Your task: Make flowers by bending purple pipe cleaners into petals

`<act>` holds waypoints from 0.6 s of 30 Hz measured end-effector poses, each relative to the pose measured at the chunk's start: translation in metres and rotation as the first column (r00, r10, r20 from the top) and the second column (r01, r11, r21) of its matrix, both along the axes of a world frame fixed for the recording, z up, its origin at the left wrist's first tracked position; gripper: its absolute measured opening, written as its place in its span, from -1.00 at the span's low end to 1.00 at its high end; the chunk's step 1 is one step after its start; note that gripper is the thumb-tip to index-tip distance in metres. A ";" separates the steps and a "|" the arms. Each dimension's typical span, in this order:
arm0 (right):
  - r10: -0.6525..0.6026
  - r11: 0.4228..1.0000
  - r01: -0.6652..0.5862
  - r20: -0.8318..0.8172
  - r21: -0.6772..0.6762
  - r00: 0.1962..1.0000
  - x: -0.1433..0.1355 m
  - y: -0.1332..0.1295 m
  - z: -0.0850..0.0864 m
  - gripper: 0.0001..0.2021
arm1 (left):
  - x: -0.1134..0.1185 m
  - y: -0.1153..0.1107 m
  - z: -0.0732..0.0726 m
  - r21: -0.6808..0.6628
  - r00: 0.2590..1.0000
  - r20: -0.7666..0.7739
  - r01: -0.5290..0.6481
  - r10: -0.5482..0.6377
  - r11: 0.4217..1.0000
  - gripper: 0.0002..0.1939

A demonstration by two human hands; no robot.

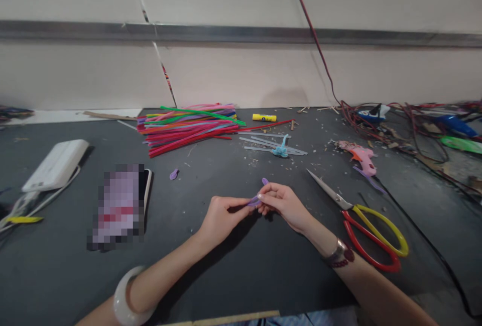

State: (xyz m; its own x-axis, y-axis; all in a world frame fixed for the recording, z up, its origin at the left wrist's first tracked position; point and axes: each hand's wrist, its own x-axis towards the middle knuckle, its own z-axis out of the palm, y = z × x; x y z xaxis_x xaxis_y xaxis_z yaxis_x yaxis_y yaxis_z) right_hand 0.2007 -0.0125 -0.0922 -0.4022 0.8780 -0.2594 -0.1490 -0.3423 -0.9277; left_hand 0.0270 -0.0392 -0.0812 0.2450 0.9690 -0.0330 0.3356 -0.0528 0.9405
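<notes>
Between my two hands is a purple pipe cleaner (pixel 253 201), bent into a narrow loop. My left hand (pixel 219 221) pinches its left end between thumb and fingers. My right hand (pixel 283 204) grips the other part, and a short purple tip sticks up above its fingers. Part of the pipe cleaner is hidden by the right fingers. To the left on the dark table lies a small folded purple piece (pixel 173 174). Beyond my hands sits a light blue twisted pipe cleaner shape (pixel 280 149) on several translucent glue sticks (pixel 259 140).
Scissors (pixel 350 208) with red and yellow handles lie right of my right hand, near a pink glue gun (pixel 359 156). A pipe cleaner bundle (pixel 192 127) and yellow tube (pixel 264 118) are at the back. A phone (pixel 148 190) and white power bank (pixel 56 165) lie left.
</notes>
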 end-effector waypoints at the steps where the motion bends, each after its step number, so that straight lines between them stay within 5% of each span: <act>1: 0.005 1.000 -0.005 0.005 0.020 1.000 0.001 0.000 0.000 -0.79 | 0.000 0.001 0.000 -0.060 0.999 0.048 -0.010 0.013 0.998 -0.75; 5: 0.066 0.993 -0.068 0.017 0.092 0.998 0.005 0.000 0.000 -0.72 | 0.001 0.003 -0.002 -0.267 0.968 0.242 0.003 0.064 0.964 -0.72; 18: 0.081 0.970 -0.111 0.142 0.215 0.987 0.010 -0.001 0.004 -0.82 | 0.002 0.002 -0.001 -0.473 0.881 0.468 0.192 0.061 0.860 -0.73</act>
